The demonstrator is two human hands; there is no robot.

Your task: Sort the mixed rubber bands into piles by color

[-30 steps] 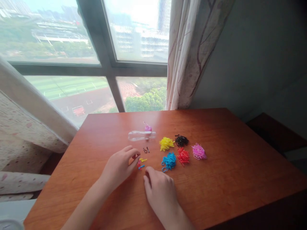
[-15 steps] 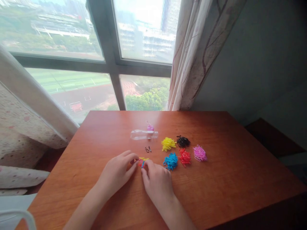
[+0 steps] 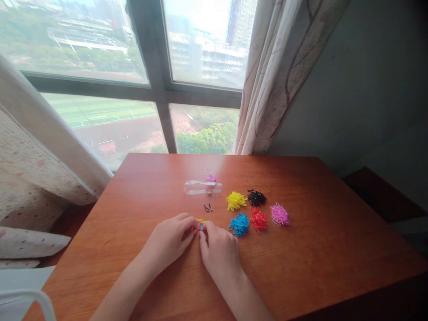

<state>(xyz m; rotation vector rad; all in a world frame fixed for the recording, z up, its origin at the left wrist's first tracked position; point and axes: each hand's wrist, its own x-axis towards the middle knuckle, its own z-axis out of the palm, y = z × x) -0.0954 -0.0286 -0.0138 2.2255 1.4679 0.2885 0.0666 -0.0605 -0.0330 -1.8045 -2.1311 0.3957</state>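
Between my fingertips is a small cluster of coloured rubber bands (image 3: pixel 199 226), with yellow, red and blue showing. My left hand (image 3: pixel 174 232) pinches it from the left, thumb and forefinger together. From the right, my right hand (image 3: pixel 219 247) is closed on the same bands, its other fingers curled. The fingers cover much of the cluster. Just right of my right hand lies a pile of blue rubber bands (image 3: pixel 239 224). Two small black bands (image 3: pixel 207 208) rest on the table beyond my fingertips.
Piles of yellow (image 3: pixel 236 201), black (image 3: pixel 257 198), red (image 3: pixel 258 219) and pink rubber bands (image 3: pixel 280 214) lie to the right on the wooden table (image 3: pixel 317 258). Farther back, a clear plastic bottle (image 3: pixel 202 187) lies on its side near a purple cap (image 3: pixel 211 177).
My left fingertips have moved slightly right, closer to my right ones, and cover more of the bands. The whole view has shifted a little; the piles stay put.
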